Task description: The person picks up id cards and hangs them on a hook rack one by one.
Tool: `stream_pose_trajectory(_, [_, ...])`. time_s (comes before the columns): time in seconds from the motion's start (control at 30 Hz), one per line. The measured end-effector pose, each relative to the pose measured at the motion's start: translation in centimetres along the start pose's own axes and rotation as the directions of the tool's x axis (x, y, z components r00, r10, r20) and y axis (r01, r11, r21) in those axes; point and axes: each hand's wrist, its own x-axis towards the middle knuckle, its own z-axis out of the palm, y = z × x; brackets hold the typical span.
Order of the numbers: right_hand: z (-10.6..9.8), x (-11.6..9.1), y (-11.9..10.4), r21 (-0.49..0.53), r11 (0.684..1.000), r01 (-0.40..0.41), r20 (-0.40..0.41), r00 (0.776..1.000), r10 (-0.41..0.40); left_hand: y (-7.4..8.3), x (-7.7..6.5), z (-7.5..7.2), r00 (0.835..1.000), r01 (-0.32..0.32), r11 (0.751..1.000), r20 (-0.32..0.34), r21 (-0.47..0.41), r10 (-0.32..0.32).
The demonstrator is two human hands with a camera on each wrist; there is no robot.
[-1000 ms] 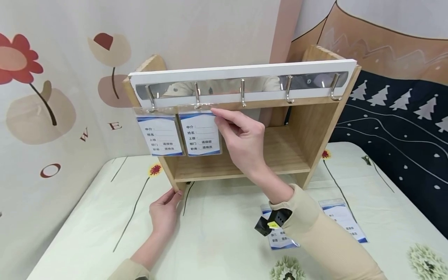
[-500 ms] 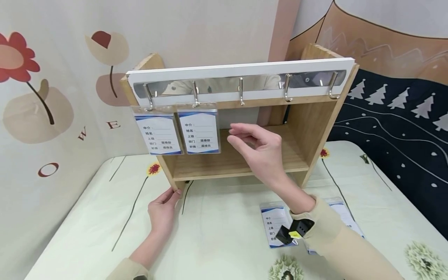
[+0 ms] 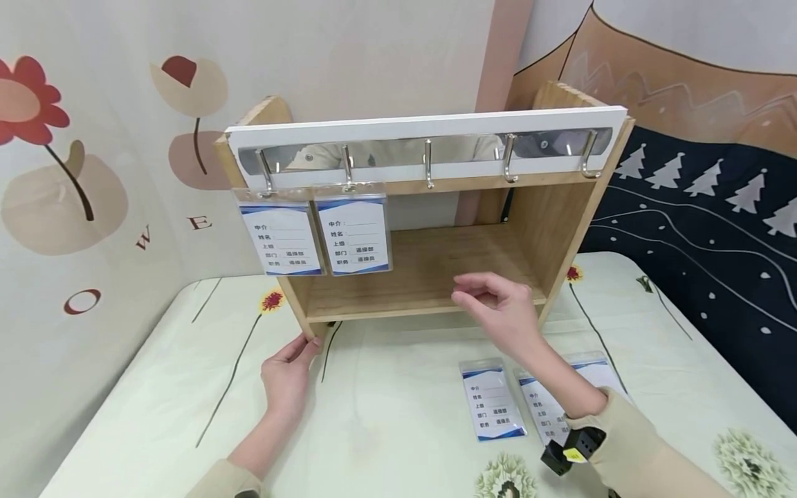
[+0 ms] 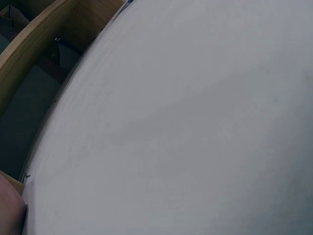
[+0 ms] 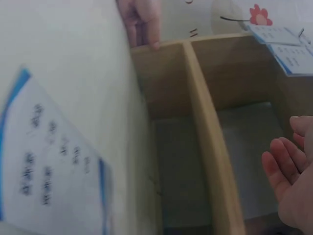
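In the head view two clear badge holders with blue-and-white cards, the left badge (image 3: 283,236) and the right badge (image 3: 353,235), hang side by side from the first two hooks of a metal hook rail (image 3: 398,153). The rail runs along the white top board of a small wooden shelf (image 3: 398,308). My left hand (image 3: 288,380) grips the shelf's lower left leg between thumb and fingers. In front of the shelf's right part, my right hand (image 3: 504,311) is in the air with fingers loosely bent and holds nothing. Below it lies a flat badge (image 3: 493,404).
Beside that badge lie a second badge (image 3: 543,409) and a third badge (image 3: 594,373), partly hidden by my right forearm. A pale flowered cloth (image 3: 386,415) covers the table. Behind the shelf hangs a printed curtain (image 3: 386,55), with a dark tree-patterned part at right.
My right hand has let go of the right hanging badge and moved right and down, away from it. My left hand stays on the shelf leg.
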Motion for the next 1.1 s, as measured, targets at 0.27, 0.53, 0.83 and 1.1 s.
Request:
stream_pose_trajectory(0.27, [-1.4,-2.9,2.0,-0.058,0.976,-0.208,0.035,0.977,0.21,0.1,0.0,0.0,1.0,-0.012,1.0,0.002,0.002,0.012])
stream_pose_trajectory(0.53, [-2.6,-4.6,3.8,-0.162,0.948,-0.275,0.141,0.944,0.298,0.0,-0.1,-0.1,1.0,-0.005,1.0,0.008,-0.003,0.005])
stream_pose_trajectory(0.83, [-3.8,-5.8,5.8,-0.226,0.935,-0.272,0.318,0.887,0.335,0.0,-0.1,-0.2,1.0,0.007,1.0,0.016,-0.01,-0.007])
stream_pose_trajectory(1.1, [-4.3,-6.5,6.5,-0.272,0.904,-0.33,0.341,0.845,0.411,0.1,-0.1,-0.1,1.0,0.012,1.0,0.018,-0.009,-0.012])
